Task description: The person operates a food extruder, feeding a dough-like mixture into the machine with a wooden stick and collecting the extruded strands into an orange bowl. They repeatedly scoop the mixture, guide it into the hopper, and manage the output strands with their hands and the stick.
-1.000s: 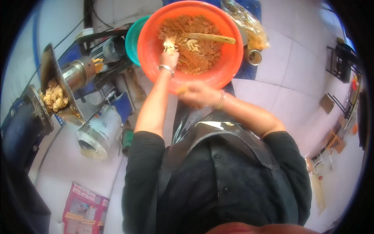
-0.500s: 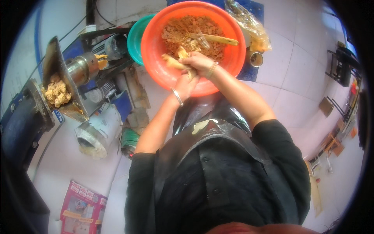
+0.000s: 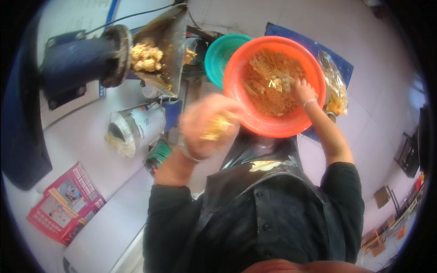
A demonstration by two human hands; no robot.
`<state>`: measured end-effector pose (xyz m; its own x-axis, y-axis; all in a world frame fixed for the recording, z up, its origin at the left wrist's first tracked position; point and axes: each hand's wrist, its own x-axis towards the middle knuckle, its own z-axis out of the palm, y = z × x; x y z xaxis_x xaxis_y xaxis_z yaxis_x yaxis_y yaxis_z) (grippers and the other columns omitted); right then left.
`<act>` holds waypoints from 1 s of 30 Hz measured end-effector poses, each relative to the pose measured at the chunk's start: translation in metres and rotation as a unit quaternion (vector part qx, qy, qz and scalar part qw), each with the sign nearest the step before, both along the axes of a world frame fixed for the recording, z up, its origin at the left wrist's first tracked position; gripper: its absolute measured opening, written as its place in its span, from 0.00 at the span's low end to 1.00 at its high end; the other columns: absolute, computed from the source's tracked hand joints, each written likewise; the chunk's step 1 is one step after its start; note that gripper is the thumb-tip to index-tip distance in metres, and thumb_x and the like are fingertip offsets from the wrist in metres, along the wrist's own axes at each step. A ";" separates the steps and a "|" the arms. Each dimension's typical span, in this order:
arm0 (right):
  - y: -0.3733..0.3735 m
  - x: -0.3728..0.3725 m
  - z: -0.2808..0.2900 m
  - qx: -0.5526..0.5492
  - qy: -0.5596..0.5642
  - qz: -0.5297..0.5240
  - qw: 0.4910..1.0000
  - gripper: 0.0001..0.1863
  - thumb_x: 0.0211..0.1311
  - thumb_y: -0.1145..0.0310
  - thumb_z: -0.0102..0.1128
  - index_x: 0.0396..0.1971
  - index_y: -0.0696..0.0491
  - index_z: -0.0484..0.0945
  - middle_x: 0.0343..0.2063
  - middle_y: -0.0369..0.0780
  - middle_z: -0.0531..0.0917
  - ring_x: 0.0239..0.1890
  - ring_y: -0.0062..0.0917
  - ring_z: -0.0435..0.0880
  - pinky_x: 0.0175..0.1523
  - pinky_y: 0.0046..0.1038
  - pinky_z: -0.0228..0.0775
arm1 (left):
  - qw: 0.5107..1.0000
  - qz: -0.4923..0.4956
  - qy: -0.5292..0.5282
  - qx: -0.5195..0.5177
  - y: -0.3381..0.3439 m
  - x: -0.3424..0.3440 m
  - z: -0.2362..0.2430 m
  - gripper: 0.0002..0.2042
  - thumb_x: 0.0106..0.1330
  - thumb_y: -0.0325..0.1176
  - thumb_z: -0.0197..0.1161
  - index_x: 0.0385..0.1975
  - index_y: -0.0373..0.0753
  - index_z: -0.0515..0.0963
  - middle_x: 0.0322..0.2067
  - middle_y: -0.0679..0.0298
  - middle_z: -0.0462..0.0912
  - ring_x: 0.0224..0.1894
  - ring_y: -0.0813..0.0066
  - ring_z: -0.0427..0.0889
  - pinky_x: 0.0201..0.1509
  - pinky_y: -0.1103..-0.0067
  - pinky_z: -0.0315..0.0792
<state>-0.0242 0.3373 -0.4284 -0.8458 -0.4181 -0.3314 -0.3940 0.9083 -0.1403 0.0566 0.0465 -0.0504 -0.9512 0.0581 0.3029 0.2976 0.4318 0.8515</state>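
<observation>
My left hand, smeared by motion, is raised left of the orange basin and closed round a clump of yellow dough. In the basin lies a brown, crumbly, powdery mix with some pale yellow bits on top. My right hand reaches into the basin's right side, low over the mix, its fingers curled. Whatever they grip is mostly hidden under the hand.
At the upper left, a metal hopper on a dark blue machine holds yellow dough lumps. A green basin stands behind the orange one. A plastic bag lies at right, a white cylinder at left.
My hands have parted from the dough they held together. The left has swung left with a clump; the right has moved right into the basin. The view has turned toward the machine.
</observation>
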 end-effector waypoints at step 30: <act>-0.136 -0.051 0.463 -0.110 0.092 0.360 0.922 0.32 0.60 0.74 0.54 0.67 0.46 0.65 0.21 0.45 0.81 0.24 0.37 0.83 0.29 0.36 0.75 | 0.839 0.307 0.052 -0.446 -0.065 -0.003 -0.003 0.34 0.63 0.57 0.59 0.54 0.27 0.72 0.53 0.44 0.77 0.59 0.51 0.73 0.68 0.62 0.61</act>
